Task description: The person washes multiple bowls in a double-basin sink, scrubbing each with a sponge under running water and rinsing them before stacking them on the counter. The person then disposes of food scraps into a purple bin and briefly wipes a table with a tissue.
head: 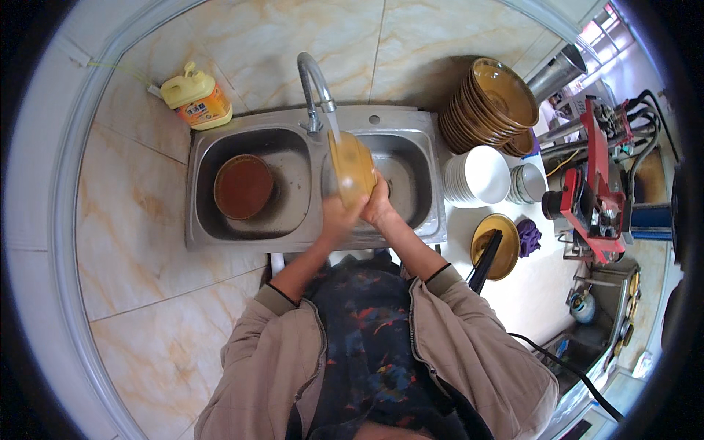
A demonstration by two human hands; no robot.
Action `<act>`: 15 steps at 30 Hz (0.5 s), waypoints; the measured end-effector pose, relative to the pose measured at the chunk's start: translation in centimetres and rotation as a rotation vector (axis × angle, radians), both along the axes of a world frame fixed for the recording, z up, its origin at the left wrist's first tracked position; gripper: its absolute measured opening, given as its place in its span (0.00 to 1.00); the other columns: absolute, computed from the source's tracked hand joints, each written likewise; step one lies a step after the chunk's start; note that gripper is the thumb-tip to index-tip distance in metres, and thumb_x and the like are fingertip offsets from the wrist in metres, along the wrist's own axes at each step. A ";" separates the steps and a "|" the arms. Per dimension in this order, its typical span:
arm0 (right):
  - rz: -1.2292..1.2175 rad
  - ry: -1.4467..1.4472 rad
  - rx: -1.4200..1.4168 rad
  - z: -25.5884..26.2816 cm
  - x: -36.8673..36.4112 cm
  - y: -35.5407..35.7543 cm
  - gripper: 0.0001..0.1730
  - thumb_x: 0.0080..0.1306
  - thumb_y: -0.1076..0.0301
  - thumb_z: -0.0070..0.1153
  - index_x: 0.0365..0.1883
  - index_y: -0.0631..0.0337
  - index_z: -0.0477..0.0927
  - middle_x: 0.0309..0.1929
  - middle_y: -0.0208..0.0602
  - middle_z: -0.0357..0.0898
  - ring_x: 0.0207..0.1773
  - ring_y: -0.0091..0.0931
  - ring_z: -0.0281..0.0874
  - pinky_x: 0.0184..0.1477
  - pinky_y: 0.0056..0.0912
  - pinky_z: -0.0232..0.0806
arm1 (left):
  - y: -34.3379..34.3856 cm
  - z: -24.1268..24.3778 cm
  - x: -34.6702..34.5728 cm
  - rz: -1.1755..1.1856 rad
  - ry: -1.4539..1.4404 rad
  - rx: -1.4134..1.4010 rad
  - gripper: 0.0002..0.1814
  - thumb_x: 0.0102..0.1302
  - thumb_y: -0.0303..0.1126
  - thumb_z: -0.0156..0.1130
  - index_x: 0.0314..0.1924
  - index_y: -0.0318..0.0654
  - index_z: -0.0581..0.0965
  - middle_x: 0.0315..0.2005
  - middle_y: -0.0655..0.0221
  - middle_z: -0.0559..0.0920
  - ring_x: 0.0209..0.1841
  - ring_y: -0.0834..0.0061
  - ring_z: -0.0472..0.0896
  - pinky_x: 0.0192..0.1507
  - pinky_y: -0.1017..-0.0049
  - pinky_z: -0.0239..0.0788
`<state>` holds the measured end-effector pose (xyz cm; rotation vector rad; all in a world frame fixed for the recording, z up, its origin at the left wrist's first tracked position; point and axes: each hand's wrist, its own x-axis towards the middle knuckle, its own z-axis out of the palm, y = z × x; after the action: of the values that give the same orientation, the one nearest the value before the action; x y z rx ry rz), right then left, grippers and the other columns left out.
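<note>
A yellow-brown bowl (352, 165) is tilted on its side over the right basin (410, 165) of a steel double sink. Water from the curved faucet (316, 77) runs onto it. My right hand (378, 199) grips the bowl on its right side, close to the lower edge. At the bowl's near edge is my left hand (344, 215), blurred, its fingers against the bowl; their exact hold is partly hidden. In the left basin (291, 203) sits a round bowl (243, 187) with a reddish-brown inside.
A yellow jug (197, 99) stands at the back left corner. Right of the sink are stacked brown bowls (495, 104), white bowls (484, 176) and smaller bowls (529, 182). Nearer lie a brown bowl (509, 258) with a black-handled utensil (487, 261) and a purple cloth (529, 238).
</note>
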<state>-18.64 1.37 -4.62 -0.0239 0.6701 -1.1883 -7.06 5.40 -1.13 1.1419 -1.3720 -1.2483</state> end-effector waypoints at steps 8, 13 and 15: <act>0.033 0.227 -0.217 1.2 -1.1 -0.3 0.27 0.67 0.50 0.42 0.59 0.56 0.65 0.56 0.38 0.70 0.56 0.31 0.70 0.57 0.36 0.63 | -4.3 4.1 1.8 0.172 0.559 0.615 0.15 0.58 0.28 0.63 0.45 0.31 0.76 0.38 0.67 0.81 0.40 0.77 0.79 0.44 0.76 0.70; -0.011 0.199 -0.133 2.4 -0.6 0.7 0.29 0.67 0.48 0.43 0.60 0.56 0.64 0.58 0.38 0.68 0.58 0.30 0.68 0.59 0.34 0.61 | -0.4 0.6 0.7 0.081 0.345 0.262 0.17 0.57 0.26 0.64 0.47 0.31 0.75 0.40 0.64 0.80 0.41 0.71 0.80 0.45 0.71 0.72; -0.010 0.223 -0.151 0.0 -1.5 0.6 0.29 0.67 0.48 0.43 0.61 0.56 0.64 0.59 0.38 0.67 0.57 0.31 0.68 0.58 0.35 0.61 | -0.5 0.8 1.7 -0.023 0.473 0.462 0.21 0.57 0.25 0.62 0.52 0.31 0.72 0.45 0.62 0.79 0.45 0.70 0.78 0.50 0.69 0.70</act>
<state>-20.14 2.00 -4.66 -0.2831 0.7742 -1.2551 -5.37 4.93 -0.30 1.0363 -0.7655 -1.7752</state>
